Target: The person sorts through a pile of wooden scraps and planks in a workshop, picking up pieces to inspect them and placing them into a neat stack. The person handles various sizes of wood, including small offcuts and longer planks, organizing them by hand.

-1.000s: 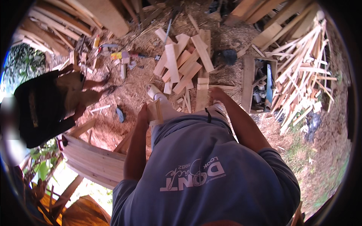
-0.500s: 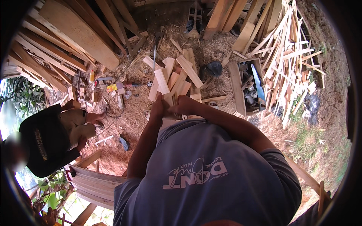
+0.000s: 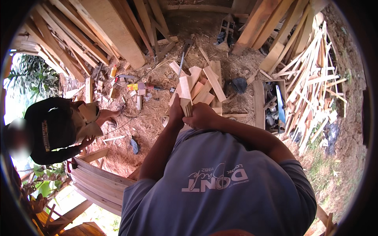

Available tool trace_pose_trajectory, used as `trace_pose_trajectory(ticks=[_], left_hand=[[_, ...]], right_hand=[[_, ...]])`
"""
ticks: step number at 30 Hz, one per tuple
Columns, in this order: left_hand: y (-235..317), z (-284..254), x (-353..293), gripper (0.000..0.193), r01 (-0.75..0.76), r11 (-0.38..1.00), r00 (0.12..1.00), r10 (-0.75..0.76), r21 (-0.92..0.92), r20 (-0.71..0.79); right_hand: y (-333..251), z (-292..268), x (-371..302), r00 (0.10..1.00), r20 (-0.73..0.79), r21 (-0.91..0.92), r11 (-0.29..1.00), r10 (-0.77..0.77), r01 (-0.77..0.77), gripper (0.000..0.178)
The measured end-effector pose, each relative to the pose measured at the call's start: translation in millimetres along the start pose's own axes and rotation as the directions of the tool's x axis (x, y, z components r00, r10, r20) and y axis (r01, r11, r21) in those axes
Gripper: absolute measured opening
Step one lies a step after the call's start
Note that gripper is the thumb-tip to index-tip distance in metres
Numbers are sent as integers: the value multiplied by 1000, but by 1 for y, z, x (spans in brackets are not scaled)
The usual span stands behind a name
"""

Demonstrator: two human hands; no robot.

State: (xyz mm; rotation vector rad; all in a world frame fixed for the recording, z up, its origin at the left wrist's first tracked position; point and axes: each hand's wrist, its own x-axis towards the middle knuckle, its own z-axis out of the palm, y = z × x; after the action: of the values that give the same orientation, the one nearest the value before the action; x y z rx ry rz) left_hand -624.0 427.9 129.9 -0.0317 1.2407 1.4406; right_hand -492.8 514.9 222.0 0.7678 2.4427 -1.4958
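Note:
Close in front of my torso, my left hand (image 3: 176, 113) is closed around the left side of a short wooden block (image 3: 186, 105). My right hand (image 3: 203, 117) grips the same block from the right, its fingers wrapped near the lower end. Just beyond my hands, a pale wooden piece (image 3: 185, 87) stands out; whether it is part of the held wood I cannot tell. Past it lies a loose pile of short cut wood pieces (image 3: 202, 91), several of them crossing each other. A long thin metal tool (image 3: 182, 63) lies at the pile's far left.
A person in dark clothes (image 3: 59, 128) sits at the left. Tools and a yellow item (image 3: 132, 87) lie on the shavings-covered ground. To the right are a wooden box (image 3: 258, 104) with a saw (image 3: 280, 104) and a heap of thin offcuts (image 3: 311, 84). Planks (image 3: 114, 31) lean at the back.
The view has shifted, so the surroundings appear farther right. Between my hands, more of the held block shows now. The seated person's near arm has shifted slightly.

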Motion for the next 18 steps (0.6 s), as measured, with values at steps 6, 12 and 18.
trace_pose_trajectory(ticks=[6,12,18], left_hand=[[-2,-2,1,63,-53,999,990,54,14,-134],[16,12,-16,73,10,937,956,92,348,-277],[34,19,-15,80,60,853,959,94,518,-266]], right_hand=[[-2,-3,-7,996,-88,-163,987,-1,-14,46],[19,4,-3,998,-58,68,997,-35,39,46],[44,14,6,990,-131,344,933,-59,101,38]])
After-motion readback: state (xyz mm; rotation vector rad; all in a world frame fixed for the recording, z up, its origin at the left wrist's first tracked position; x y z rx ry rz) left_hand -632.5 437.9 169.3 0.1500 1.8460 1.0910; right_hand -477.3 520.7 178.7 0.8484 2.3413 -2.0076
